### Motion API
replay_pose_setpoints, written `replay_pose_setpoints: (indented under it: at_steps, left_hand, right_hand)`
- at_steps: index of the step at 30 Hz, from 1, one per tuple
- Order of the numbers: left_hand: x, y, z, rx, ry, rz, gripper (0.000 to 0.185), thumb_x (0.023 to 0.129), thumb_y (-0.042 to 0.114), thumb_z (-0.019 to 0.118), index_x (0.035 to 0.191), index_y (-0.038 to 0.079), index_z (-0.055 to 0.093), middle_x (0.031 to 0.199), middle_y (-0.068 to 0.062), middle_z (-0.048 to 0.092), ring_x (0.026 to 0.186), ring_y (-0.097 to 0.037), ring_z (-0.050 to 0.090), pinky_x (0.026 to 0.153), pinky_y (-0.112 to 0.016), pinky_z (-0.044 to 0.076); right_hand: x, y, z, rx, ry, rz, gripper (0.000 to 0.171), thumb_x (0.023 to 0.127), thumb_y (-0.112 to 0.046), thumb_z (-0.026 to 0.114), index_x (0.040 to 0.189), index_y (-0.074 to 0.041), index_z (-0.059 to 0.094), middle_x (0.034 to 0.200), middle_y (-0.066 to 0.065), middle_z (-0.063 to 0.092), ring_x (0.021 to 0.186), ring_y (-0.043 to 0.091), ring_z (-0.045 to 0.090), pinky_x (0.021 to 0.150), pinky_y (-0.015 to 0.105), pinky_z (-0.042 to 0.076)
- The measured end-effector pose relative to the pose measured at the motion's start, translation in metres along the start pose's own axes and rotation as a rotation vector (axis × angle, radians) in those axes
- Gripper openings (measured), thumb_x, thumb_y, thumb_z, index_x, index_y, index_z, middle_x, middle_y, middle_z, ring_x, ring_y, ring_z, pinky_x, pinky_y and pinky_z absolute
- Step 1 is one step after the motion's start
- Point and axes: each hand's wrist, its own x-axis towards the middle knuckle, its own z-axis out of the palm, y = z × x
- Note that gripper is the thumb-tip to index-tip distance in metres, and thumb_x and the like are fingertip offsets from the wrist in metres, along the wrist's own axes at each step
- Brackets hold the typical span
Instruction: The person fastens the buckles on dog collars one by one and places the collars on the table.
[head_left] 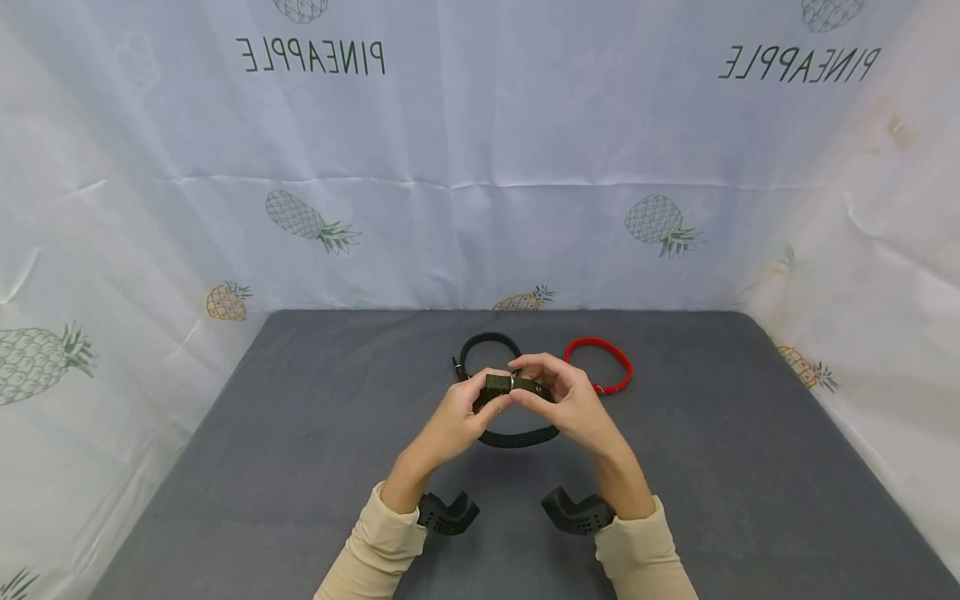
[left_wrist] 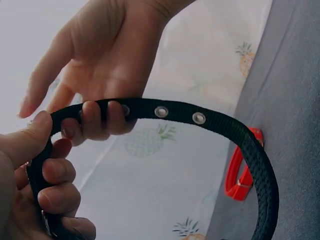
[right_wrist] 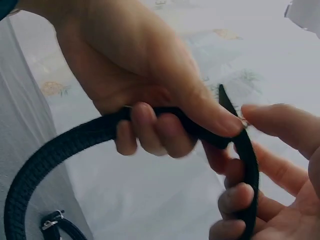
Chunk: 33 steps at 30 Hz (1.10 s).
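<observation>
Both hands hold a dark green collar (head_left: 517, 440), its loop hanging below them in the head view. The left hand (head_left: 454, 418) grips one end, with the fingers curled round the strap and the thumb laid along it. The right hand (head_left: 579, 408) pinches the strap close by, opposite the left fingertips. Metal eyelets (left_wrist: 161, 111) run along the band in the left wrist view. In the right wrist view a pointed strap tip (right_wrist: 224, 95) sticks up past the left thumb. Fingers hide part of the buckle end.
Behind the hands, a black collar (head_left: 491, 336) and a red collar (head_left: 628, 367) lie as loops on the grey table cover (head_left: 300, 467). A pineapple-print curtain (head_left: 450, 242) hangs behind and along both sides. Each wrist wears a black camera mount (head_left: 450, 514).
</observation>
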Motion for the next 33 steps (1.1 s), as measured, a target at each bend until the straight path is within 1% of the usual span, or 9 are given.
replay_pose_setpoints:
  at_steps: [4,7,10,14,18,21,24,27,33]
  left_hand:
    - [-0.0003,0.0008,0.0006,-0.003,-0.007,-0.015,0.031,0.100,0.020,0.052,0.127,0.005,0.052,0.095,-0.014,0.063,0.074,-0.006,0.053,0.069,-0.019,0.047]
    - [0.0001,0.0016,0.0006,-0.015,0.004,-0.007,0.036,0.099,0.018,0.054,0.131,0.005,0.048,0.107,-0.014,0.066,0.087,-0.013,0.062,0.078,-0.021,0.051]
    - [0.0000,0.0018,0.0004,-0.021,0.038,0.009,0.036,0.098,0.016,0.056,0.130,0.004,0.047,0.116,-0.016,0.066,0.103,-0.023,0.065,0.087,-0.026,0.053]
    - [-0.0006,0.0006,0.0008,-0.005,0.110,0.027,0.032,0.096,0.014,0.058,0.125,0.002,0.051,0.117,-0.016,0.066,0.106,-0.028,0.065,0.092,-0.030,0.053]
    - [0.0001,-0.0017,0.0022,-0.040,0.213,0.111,0.029,0.093,0.008,0.061,0.121,-0.001,0.056,0.115,-0.018,0.062,0.106,-0.023,0.064,0.092,-0.029,0.054]
    - [0.0011,-0.0026,0.0029,-0.100,0.278,0.193,0.029,0.091,0.003,0.063,0.118,-0.005,0.058,0.112,-0.021,0.060,0.105,-0.010,0.063,0.091,-0.024,0.055]
    - [0.0019,-0.0023,0.0024,-0.133,0.313,0.251,0.028,0.088,-0.001,0.065,0.115,-0.008,0.060,0.108,-0.022,0.060,0.103,0.001,0.060,0.089,-0.020,0.055]
    - [0.0021,-0.0020,0.0011,-0.132,0.330,0.276,0.028,0.086,-0.003,0.066,0.113,-0.009,0.062,0.103,-0.022,0.061,0.100,0.003,0.061,0.086,-0.019,0.055]
    - [0.0015,-0.0029,0.0000,-0.125,0.333,0.277,0.028,0.086,-0.003,0.066,0.112,-0.013,0.062,0.100,-0.023,0.061,0.099,0.002,0.061,0.086,-0.018,0.055]
  right_hand:
    - [0.0017,0.0012,0.0032,-0.004,0.014,-0.016,0.028,0.088,-0.006,0.068,0.114,0.004,0.063,0.098,-0.011,0.063,0.075,0.001,0.057,0.066,0.019,0.048]
    - [0.0026,0.0024,0.0031,-0.003,0.045,-0.021,0.024,0.089,-0.004,0.066,0.112,0.005,0.063,0.098,-0.014,0.064,0.076,0.000,0.057,0.065,0.018,0.048]
    - [0.0029,0.0038,0.0017,0.009,0.076,-0.021,0.023,0.090,-0.003,0.065,0.111,0.007,0.062,0.098,-0.016,0.064,0.080,0.000,0.059,0.069,0.018,0.049]
    - [0.0026,0.0050,0.0009,0.012,0.099,-0.016,0.022,0.091,-0.003,0.063,0.110,0.008,0.060,0.097,-0.019,0.062,0.084,0.000,0.059,0.076,0.018,0.050]
    - [0.0017,0.0057,0.0014,-0.003,0.115,-0.019,0.020,0.093,-0.002,0.060,0.110,0.008,0.059,0.096,-0.020,0.060,0.086,-0.001,0.057,0.079,0.018,0.049]
    - [0.0011,0.0055,0.0024,-0.015,0.122,-0.027,0.018,0.092,-0.001,0.059,0.108,0.008,0.059,0.095,-0.020,0.059,0.084,-0.001,0.056,0.078,0.017,0.048]
    - [0.0013,0.0041,0.0037,-0.021,0.118,-0.030,0.017,0.092,-0.001,0.060,0.107,0.007,0.060,0.093,-0.019,0.060,0.081,0.000,0.056,0.075,0.018,0.048]
    - [0.0018,0.0033,0.0052,-0.026,0.115,-0.031,0.016,0.092,-0.001,0.061,0.106,0.005,0.061,0.092,-0.017,0.061,0.079,0.001,0.055,0.072,0.019,0.047]
    - [0.0020,0.0055,0.0073,-0.037,0.121,-0.039,0.015,0.091,0.000,0.061,0.105,0.005,0.061,0.091,-0.015,0.060,0.077,0.002,0.054,0.070,0.020,0.046]
